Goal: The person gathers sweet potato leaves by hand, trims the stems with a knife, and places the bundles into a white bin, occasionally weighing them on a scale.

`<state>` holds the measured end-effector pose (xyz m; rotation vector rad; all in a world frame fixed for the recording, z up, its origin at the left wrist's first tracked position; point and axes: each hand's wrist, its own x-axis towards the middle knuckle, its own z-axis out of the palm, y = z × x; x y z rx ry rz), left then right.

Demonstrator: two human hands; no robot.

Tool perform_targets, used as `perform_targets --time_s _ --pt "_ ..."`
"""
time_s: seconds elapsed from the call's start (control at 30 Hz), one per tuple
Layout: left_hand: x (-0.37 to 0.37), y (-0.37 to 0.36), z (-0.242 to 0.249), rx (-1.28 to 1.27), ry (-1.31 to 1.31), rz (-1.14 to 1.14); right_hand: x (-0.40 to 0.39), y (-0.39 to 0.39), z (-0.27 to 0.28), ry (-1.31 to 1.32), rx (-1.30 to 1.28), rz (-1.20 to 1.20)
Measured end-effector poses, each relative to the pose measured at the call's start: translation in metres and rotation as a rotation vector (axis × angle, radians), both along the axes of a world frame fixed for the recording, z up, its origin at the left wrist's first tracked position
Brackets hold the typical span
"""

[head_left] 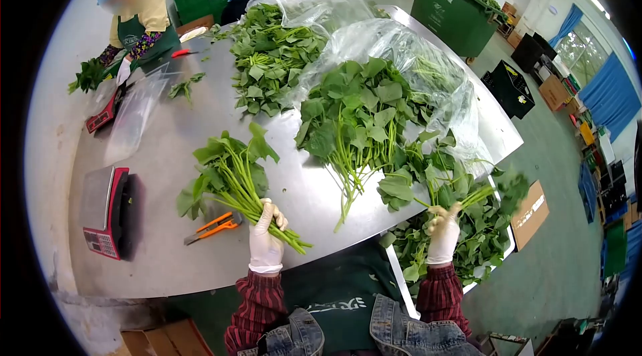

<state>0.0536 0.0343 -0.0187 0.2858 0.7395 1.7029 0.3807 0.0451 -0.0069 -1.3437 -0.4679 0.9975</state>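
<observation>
My left hand [267, 239], in a white glove, is closed round the stems of a bunch of leafy greens [231, 172], whose leaves point up and away. My right hand [443, 235], also gloved, grips the stems of a smaller leafy sprig [478, 195] above a white crate [404, 282] full of greens. Orange-handled shears [217, 225] lie on the metal table [321, 222] just left of my left hand. A loose pile of greens [358, 112] spreads across the table beyond my hands.
Clear plastic [394, 41] covers part of the far greens. A red scale [110, 212] stands at the left. Across the table, a co-worker [144, 28] in a blue cap holds greens beside another scale [103, 112]. A green bin [448, 11] is at back right.
</observation>
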Motion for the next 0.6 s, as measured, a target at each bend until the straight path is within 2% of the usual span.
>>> perform_targets --time_s 0.07,0.17,0.2,0.27,0.33,0.4,0.43,0.47,0.53,0.6 --pt "0.002 0.001 -0.003 -0.002 -0.004 -0.014 -0.006 0.002 -0.013 -0.337 -0.059 0.228" --pt "0.006 0.002 -0.003 -0.005 -0.004 -0.025 -0.048 0.028 -0.009 -0.417 -0.239 0.493" --pt "0.007 0.001 -0.003 -0.009 -0.001 -0.022 -0.057 0.045 -0.039 -0.692 -0.109 0.504" --pt "0.006 0.0 0.0 -0.005 0.002 -0.017 -0.082 0.077 -0.056 -1.162 0.122 0.502" --pt "0.004 -0.002 0.001 -0.002 0.009 -0.012 -0.098 0.109 -0.074 -1.435 0.132 0.589" --pt "0.001 -0.003 0.002 -0.003 0.036 0.005 -0.104 0.131 -0.098 -1.726 0.257 0.542" --pt "-0.001 -0.004 0.001 -0.001 0.04 0.01 -0.105 0.132 -0.096 -1.733 0.238 0.561" --pt "-0.004 -0.005 -0.001 -0.003 0.033 0.017 -0.106 0.126 -0.082 -1.59 0.25 0.57" --pt "-0.007 -0.006 -0.004 -0.009 0.021 0.023 -0.105 0.108 -0.06 -1.342 0.35 0.417" --pt "-0.008 -0.005 -0.007 -0.015 0.044 0.036 -0.094 0.087 -0.048 -1.156 0.297 0.333"
